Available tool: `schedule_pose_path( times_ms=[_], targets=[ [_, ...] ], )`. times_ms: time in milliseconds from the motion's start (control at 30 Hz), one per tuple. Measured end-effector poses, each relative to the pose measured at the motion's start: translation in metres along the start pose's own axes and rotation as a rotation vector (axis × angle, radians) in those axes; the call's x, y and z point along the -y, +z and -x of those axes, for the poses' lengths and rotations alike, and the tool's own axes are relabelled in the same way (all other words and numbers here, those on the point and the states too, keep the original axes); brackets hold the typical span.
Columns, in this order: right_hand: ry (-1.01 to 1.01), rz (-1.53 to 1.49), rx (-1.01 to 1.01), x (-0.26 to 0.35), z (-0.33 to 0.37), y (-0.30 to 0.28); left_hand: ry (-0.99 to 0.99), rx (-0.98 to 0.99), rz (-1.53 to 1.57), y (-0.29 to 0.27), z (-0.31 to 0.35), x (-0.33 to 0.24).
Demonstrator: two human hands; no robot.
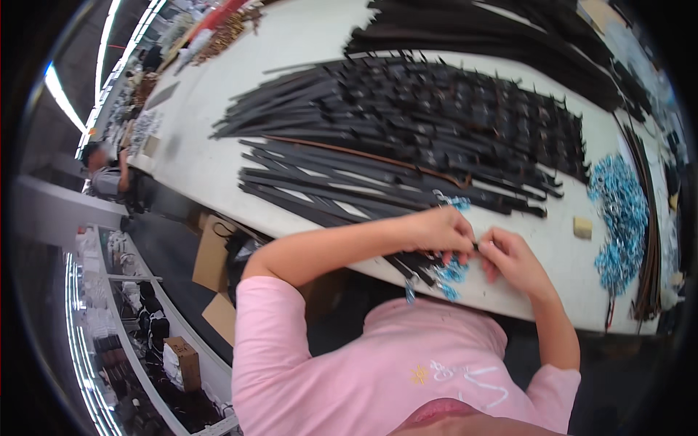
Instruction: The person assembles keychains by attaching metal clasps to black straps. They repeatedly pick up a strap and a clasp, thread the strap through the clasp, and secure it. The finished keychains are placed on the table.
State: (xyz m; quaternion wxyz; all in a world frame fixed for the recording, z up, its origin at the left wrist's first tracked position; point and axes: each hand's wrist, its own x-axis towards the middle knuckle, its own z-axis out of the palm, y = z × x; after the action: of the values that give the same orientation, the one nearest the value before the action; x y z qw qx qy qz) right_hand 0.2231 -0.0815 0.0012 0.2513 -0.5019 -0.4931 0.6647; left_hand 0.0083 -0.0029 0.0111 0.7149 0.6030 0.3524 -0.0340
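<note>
Close together over the table's near edge, both my hands are closed. My left hand (pixel 445 231) pinches what looks like a black strap, whose dark tip (pixel 476 246) shows between the two hands. The fingertips of my right hand (pixel 510 256) meet at that same tip; my fingers hide most of it. Under and beside my left hand lie small metal clasps in blue wrapping (pixel 451 273) and several black strap ends (pixel 411 261). Another blue-wrapped clasp (pixel 456 201) rests just beyond my left hand.
Rows of black straps (pixel 313 102) cover the table (pixel 203 109), with one brown strap (pixel 363 154) among them. At right lie a heap of blue-wrapped clasps (pixel 618 211), a yellowish block (pixel 582 227) and long dark strips (pixel 647 240). Cardboard boxes (pixel 211 254) stand below; a person (pixel 109 178) is at far left.
</note>
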Motion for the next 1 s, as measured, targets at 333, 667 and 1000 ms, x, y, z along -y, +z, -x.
schedule_pose_path(
  times_ms=[333,667,1000],
  targets=[
    [-0.022,0.036,0.005,0.005,0.001,0.0,-0.015,-0.019,-0.07,0.001,0.006,-0.011],
    [-0.03,0.051,-0.002,-0.003,0.0,-0.001,-0.081,-0.003,-0.032,0.0,0.002,-0.008],
    [-0.043,0.064,0.011,-0.004,-0.002,-0.001,-0.062,-0.021,-0.043,-0.001,-0.001,-0.006]
  ],
)
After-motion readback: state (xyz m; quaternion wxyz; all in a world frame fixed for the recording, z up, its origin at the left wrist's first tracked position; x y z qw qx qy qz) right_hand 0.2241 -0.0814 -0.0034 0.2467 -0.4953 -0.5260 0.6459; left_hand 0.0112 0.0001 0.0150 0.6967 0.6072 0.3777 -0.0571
